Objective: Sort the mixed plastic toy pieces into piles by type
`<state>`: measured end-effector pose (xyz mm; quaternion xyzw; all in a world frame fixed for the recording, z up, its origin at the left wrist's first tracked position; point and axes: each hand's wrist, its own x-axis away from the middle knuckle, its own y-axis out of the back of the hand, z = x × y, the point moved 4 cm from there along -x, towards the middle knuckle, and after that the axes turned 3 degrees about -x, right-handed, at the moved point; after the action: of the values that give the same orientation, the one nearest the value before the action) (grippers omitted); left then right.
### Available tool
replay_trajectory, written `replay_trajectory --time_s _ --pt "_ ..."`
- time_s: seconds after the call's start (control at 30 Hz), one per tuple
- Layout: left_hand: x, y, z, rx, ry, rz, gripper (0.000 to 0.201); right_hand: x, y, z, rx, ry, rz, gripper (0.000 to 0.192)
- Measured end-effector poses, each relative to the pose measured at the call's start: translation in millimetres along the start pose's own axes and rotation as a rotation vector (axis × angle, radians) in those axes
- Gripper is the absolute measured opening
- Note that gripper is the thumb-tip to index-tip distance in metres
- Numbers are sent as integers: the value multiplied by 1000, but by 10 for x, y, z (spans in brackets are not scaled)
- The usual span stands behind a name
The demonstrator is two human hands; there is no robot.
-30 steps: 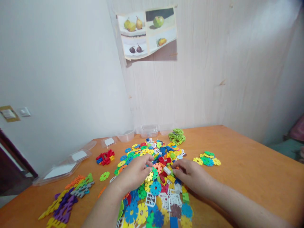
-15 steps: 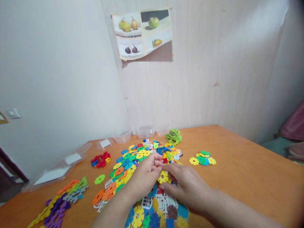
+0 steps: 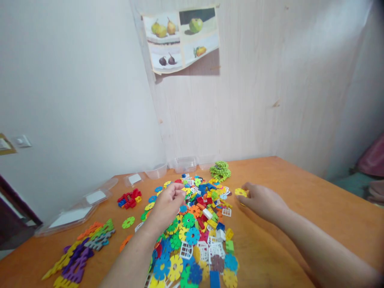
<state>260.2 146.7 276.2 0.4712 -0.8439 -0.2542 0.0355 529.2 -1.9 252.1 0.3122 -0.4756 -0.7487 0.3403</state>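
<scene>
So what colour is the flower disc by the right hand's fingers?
Yellow: the round plastic flower disc at the right hand fingertips, clearest in the head view.

Yellow disc (image 3: 241,192): flat, round, notched at the rim like a gear, plastic. It is pinched at the fingertips of the right hand (image 3: 261,200), just above the orange table (image 3: 315,208), to the right of the main pile and apart from it. Part of the disc is covered by the fingers.

Pile of pieces (image 3: 198,224): mixed notched discs in blue, green, yellow and orange, small bricks and white lattice panels, spread loosely across the table. The left hand (image 3: 166,204) rests curled on the pile's upper left part.
</scene>
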Motion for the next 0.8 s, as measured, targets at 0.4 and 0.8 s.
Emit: replay_trajectory --time_s 0.4,0.8 --pt "61 -30 4 -386 -211 122 30 -65 -59 -122 -27 -19 42 56" --pt "74 -223 18 -691 -341 103 15 325 -61 483 -112 226 10 37"
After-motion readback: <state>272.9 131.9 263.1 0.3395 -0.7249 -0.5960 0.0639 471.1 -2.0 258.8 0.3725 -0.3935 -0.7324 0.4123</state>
